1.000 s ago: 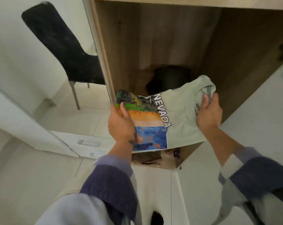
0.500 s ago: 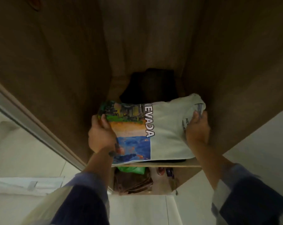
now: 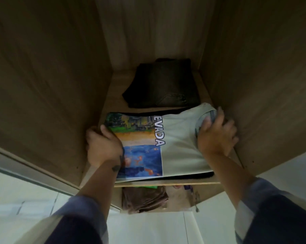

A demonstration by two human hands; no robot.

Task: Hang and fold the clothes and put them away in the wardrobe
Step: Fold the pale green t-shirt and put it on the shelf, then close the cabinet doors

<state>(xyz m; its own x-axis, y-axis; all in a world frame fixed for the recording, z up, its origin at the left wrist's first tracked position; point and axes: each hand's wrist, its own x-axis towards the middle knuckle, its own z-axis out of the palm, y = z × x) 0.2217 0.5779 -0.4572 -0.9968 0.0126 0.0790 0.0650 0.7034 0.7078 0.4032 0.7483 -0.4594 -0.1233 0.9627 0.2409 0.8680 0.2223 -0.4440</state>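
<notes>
Folded T-shirt (image 3: pixel 175 147) going onto the wardrobe shelf (image 3: pixel 166 183), front edge.
Left hand (image 3: pixel 103 147) and right hand (image 3: pixel 217 136) each grip a side, keeping the fold flat; dark folded garment (image 3: pixel 162 85) behind.

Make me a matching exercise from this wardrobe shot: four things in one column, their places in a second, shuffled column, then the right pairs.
Things
1. folded printed T-shirt
2. dark folded garment
3. brown folded garment
4. left hand

Places
A. at the back of the shelf
B. on the compartment below the shelf
C. at the front of the shelf, between both hands
D. on the picture-print end of the T-shirt

Pairs: 1-C, 2-A, 3-B, 4-D. The right hand is on the collar end.
</notes>
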